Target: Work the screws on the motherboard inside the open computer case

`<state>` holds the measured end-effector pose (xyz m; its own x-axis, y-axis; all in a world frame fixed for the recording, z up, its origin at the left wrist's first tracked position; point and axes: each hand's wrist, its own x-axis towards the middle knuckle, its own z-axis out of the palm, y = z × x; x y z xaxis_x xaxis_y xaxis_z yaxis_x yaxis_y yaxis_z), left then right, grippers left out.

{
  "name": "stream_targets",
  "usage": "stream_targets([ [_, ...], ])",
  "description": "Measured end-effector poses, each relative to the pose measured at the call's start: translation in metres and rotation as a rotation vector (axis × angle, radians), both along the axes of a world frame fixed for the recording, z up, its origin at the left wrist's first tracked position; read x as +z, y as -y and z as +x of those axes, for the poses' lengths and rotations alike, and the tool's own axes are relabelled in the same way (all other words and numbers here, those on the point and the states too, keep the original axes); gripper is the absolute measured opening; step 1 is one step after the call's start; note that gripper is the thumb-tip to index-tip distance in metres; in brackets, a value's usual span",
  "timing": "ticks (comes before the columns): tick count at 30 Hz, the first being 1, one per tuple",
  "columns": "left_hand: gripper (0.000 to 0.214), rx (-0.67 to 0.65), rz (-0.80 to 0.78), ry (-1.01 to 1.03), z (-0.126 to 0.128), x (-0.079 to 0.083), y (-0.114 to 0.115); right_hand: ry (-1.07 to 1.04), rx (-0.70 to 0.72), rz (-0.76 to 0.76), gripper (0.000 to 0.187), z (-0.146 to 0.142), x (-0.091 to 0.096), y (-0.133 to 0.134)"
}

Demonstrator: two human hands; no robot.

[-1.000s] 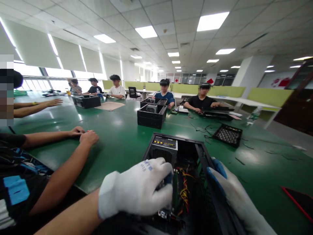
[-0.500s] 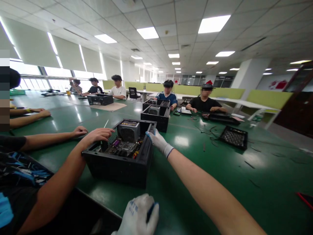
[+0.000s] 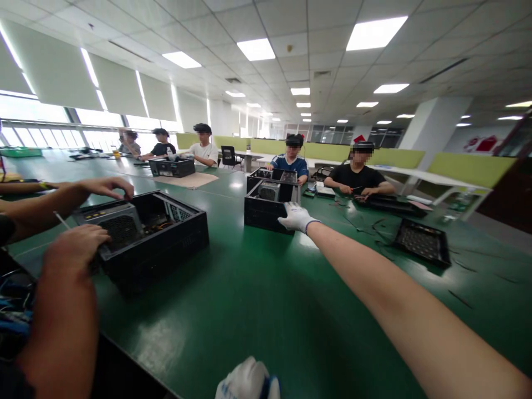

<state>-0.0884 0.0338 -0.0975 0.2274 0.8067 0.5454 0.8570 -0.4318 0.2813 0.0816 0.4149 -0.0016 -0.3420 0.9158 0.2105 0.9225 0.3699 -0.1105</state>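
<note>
My right hand (image 3: 296,216), in a white glove, reaches forward to an open black computer case (image 3: 266,214). It grips the near right corner, fingers at the rim and thumb low on the front face. A grey power supply (image 3: 269,191) shows inside. My left hand (image 3: 248,381), gloved in white and blue, is curled at the bottom edge, partly cut off, near the table edge. To the left, a co-worker's two bare hands are at another open computer case (image 3: 155,244) with a power supply (image 3: 120,228) in it.
A further open case (image 3: 277,175) stands right behind mine, a person beyond it. On the green table (image 3: 233,310), a black perforated panel (image 3: 421,241) lies at right among loose dark strips. At far left, another case (image 3: 172,166) rests on cardboard (image 3: 191,180). Several people sit around.
My right hand has left the near case and reached the one behind. The near case has moved left and turned, now at the co-worker's hands. My left hand has dropped lower in view.
</note>
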Motion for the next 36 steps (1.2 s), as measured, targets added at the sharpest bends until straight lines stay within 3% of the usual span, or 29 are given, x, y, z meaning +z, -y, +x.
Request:
stream_targets([
  [3, 0.026, 0.008, 0.030, 0.011, -0.036, 0.033, -0.019, 0.084, -0.023, 0.015, 0.042, -0.007, 0.005, -0.015],
  [4, 0.035, 0.016, 0.045, 0.016, -0.054, 0.048, -0.026, 0.108, -0.028, 0.013, 0.042, -0.010, 0.006, -0.017],
  [6, 0.033, 0.057, 0.083, 0.035, -0.098, 0.084, -0.040, 0.154, -0.034, 0.005, 0.041, -0.015, 0.005, -0.018],
  [8, 0.016, 0.109, 0.137, 0.057, -0.144, 0.126, -0.051, 0.191, -0.033, 0.003, 0.041, -0.017, 0.002, -0.011],
  [10, 0.029, 0.168, 0.206, 0.080, -0.177, 0.160, -0.059, 0.219, -0.019, 0.014, 0.040, -0.015, -0.001, 0.002],
  [11, 0.027, 0.203, 0.252, 0.079, -0.182, 0.168, -0.061, 0.230, -0.008, 0.022, 0.041, -0.013, -0.002, 0.012],
  [12, 0.025, 0.237, 0.300, 0.066, -0.178, 0.168, -0.061, 0.242, 0.005, 0.033, 0.042, -0.009, -0.003, 0.023],
  [14, 0.020, 0.224, 0.253, 0.070, -0.143, 0.142, -0.052, 0.264, 0.036, 0.050, 0.048, 0.001, -0.003, 0.049],
  [18, 0.015, 0.073, 0.043, 0.095, -0.022, 0.027, -0.014, 0.302, 0.097, 0.077, 0.056, 0.032, 0.001, 0.117],
  [20, 0.015, 0.069, 0.025, 0.104, 0.019, -0.021, 0.001, 0.312, 0.110, 0.089, 0.057, 0.050, 0.003, 0.156],
  [21, 0.017, 0.092, 0.029, 0.124, 0.030, -0.037, 0.006, 0.314, 0.115, 0.096, 0.057, 0.059, 0.004, 0.176],
  [23, 0.020, 0.123, 0.026, 0.169, 0.037, -0.052, 0.010, 0.314, 0.133, 0.125, 0.057, 0.078, 0.005, 0.215],
  [26, 0.022, 0.081, -0.013, 0.199, 0.031, -0.040, 0.012, 0.279, 0.184, 0.192, 0.055, 0.107, 0.003, 0.269],
  [31, 0.018, -0.058, 0.014, 0.222, 0.033, 0.024, 0.024, 0.166, 0.238, 0.242, 0.046, 0.147, 0.000, 0.340],
  [36, 0.010, -0.183, 0.071, 0.176, 0.047, 0.078, 0.030, 0.143, 0.266, 0.227, 0.044, 0.169, 0.000, 0.384],
])
